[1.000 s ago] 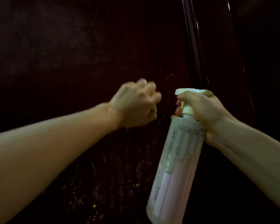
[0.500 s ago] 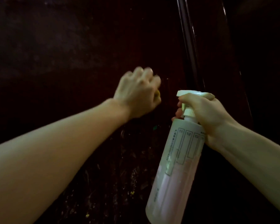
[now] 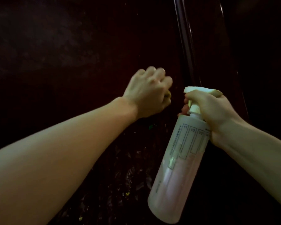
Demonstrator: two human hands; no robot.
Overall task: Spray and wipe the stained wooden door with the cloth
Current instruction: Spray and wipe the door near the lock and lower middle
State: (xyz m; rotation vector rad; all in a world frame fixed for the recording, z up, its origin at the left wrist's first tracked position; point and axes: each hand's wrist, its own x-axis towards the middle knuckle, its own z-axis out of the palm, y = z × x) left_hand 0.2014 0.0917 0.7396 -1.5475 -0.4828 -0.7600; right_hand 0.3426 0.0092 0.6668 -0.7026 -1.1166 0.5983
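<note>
The dark reddish-brown wooden door [image 3: 68, 51] fills the view, and pale smears and yellow specks [image 3: 128, 177] mark its lower middle. My left hand [image 3: 148, 93] is curled into a fist against the door above the stains. A small yellowish bit of cloth [image 3: 217, 94] shows under its fingers; the rest is hidden. My right hand [image 3: 212, 109] grips the neck and white trigger head of a translucent spray bottle [image 3: 177, 168] holding pinkish liquid. The bottle hangs tilted just right of my left hand, its nozzle facing the door.
A glossy vertical moulding or door edge [image 3: 187, 46] runs down right of my left hand. A small green speck [image 3: 150, 127] sits on the door below my left wrist. The surroundings are dark.
My left fist has slid upward on the door and slightly to the right. The bottle and my right hand have stayed nearly still.
</note>
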